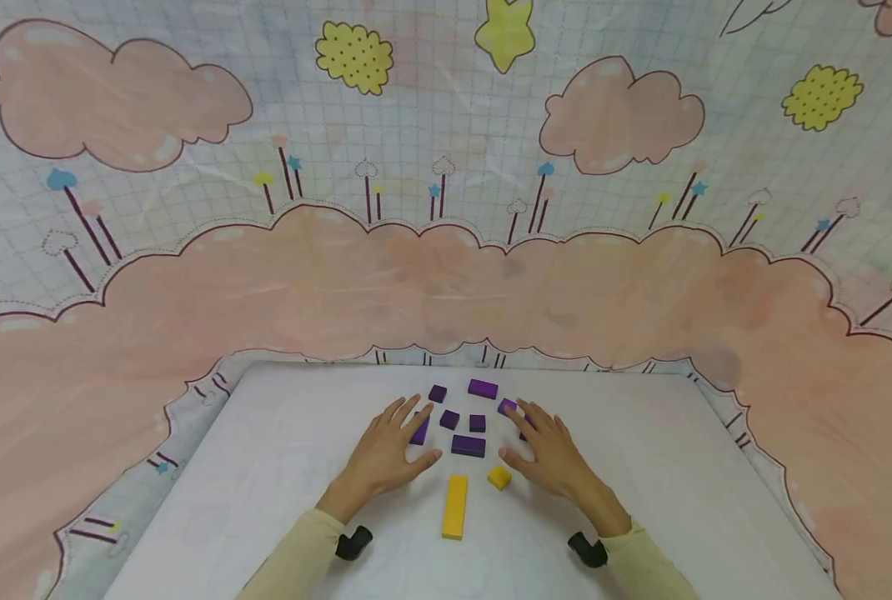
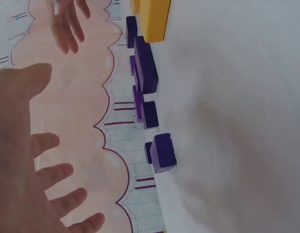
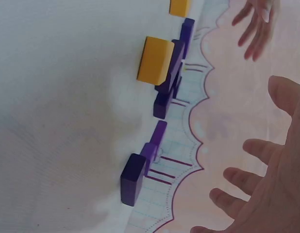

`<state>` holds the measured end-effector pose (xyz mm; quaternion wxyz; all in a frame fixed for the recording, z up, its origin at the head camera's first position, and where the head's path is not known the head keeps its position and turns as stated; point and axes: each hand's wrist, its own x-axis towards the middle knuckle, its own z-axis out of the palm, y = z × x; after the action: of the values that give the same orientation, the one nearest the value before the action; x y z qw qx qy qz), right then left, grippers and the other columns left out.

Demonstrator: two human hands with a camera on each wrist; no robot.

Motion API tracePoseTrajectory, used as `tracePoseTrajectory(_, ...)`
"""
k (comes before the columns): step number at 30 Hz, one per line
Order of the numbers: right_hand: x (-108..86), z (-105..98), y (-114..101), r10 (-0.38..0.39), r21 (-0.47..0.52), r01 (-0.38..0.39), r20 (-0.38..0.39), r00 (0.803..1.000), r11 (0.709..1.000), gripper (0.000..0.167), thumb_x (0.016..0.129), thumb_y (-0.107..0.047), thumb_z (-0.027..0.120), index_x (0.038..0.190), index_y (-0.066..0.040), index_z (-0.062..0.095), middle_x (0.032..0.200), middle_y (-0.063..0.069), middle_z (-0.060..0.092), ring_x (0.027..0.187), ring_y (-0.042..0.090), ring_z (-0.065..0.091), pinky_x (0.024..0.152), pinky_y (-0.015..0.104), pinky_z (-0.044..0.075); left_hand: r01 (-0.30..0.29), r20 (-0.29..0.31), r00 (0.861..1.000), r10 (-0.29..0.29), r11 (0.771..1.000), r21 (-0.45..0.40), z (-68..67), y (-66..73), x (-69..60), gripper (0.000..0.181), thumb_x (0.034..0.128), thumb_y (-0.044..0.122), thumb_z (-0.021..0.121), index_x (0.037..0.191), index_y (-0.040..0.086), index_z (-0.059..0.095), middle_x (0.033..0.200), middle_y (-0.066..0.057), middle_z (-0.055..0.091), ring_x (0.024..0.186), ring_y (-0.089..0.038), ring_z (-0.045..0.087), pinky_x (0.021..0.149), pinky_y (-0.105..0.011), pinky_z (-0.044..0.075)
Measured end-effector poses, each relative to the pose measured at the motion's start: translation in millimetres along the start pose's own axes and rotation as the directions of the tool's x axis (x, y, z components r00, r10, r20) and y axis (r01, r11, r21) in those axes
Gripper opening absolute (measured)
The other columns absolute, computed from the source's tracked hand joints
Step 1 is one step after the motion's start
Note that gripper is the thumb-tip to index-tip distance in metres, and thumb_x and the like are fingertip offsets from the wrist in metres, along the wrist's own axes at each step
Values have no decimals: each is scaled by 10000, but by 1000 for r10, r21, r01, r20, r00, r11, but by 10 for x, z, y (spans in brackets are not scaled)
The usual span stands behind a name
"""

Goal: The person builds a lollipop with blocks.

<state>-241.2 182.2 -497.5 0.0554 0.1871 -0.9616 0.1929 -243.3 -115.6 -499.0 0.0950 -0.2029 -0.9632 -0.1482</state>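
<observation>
we see left hand (image 1: 388,448) and right hand (image 1: 554,454) empty, fingers spread wide, flanking most purple blocks (image 1: 468,447), with yellow cube (image 1: 499,477) and yellow bar (image 1: 455,507) nearer, and judge a low inward sweep could scatter the table (image 1: 266,467) layout.

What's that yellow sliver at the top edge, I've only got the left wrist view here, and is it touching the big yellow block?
Observer: That's a small yellow block; the head view shows it apart from the long yellow block, with white tabletop showing between them.
Operator: My picture cuts the long one off. Which way does the rest of it run?
Observer: Toward the person; in the head view its near end lies closer to them than the small one does.
Operator: The right hand is cropped for me too. Anything in it?
Observer: No; the right wrist view shows its thumb and fingers spread, holding nothing.
</observation>
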Motion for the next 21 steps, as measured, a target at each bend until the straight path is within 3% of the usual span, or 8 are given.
tracePoseTrajectory(9, -73, 32, 7, 43, 111, -44, 15, 999, 993, 707, 910, -500, 631, 1517, -233, 385, 1582, 84, 360, 1436, 374, 360, 1127, 649, 336, -29, -27, 999, 29, 999, -26, 72, 24, -81, 757, 889, 616, 569, 1512, 222, 395, 1584, -20, 371, 1447, -282, 365, 1168, -509, 364)
tracePoseTrajectory(15, -103, 70, -34, 112, 212, -117, 35, 993, 970, 677, 905, -424, 670, 1499, -224, 413, 1571, 90, 380, 1430, 373, 374, 1107, 652, 359, -65, -60, 996, 63, 997, -34, 93, 51, -135, 732, 894, 569, 602, 1494, 188, 426, 1546, -22, 427, 1417, -259, 411, 1153, -478, 393)
tracePoseTrajectory(21, -130, 131, -52, 152, 290, -150, 16, 988, 945, 634, 893, -374, 705, 1452, -181, 475, 1531, 102, 435, 1383, 385, 438, 1090, 644, 385, -59, -58, 997, 55, 995, -77, 140, 71, -159, 702, 900, 526, 617, 1478, 164, 449, 1539, -37, 439, 1413, -262, 420, 1158, -478, 386)
